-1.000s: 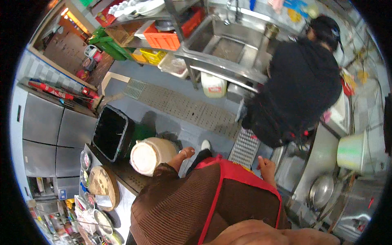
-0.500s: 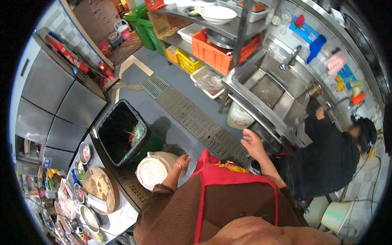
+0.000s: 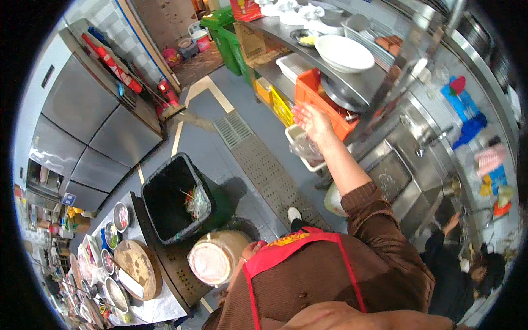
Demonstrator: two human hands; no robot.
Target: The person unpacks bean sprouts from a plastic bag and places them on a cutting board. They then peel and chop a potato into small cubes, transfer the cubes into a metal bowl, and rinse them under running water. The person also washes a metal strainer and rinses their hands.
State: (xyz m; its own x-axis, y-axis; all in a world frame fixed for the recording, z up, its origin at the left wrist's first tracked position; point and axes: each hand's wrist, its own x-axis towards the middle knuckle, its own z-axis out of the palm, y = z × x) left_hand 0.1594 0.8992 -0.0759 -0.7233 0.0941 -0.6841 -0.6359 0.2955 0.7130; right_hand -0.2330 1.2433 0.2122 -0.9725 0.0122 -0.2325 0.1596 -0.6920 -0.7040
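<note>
Keep your left hand (image 3: pixel 252 250) wrapped against the round tub (image 3: pixel 215 257) at your hip beside the bin (image 3: pixel 177 198), and guide your right hand (image 3: pixel 311 120), fingers spread and empty, squarely toward the orange crate (image 3: pixel 325 104) on the shelf.

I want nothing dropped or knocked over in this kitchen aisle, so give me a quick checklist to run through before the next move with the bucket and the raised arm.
1. Left hand has a hold on the round pale bucket: cannot tell, only the fingers at its side show.
2. Right hand free: ok, open and holding nothing.
3. Reach toward the orange crate: ok, nothing in between.
4. White bowl seated on the shelf: ok.
5. Black bin open: ok, no lid on it.
6. Other person clear: ok, at the sink side.
</note>
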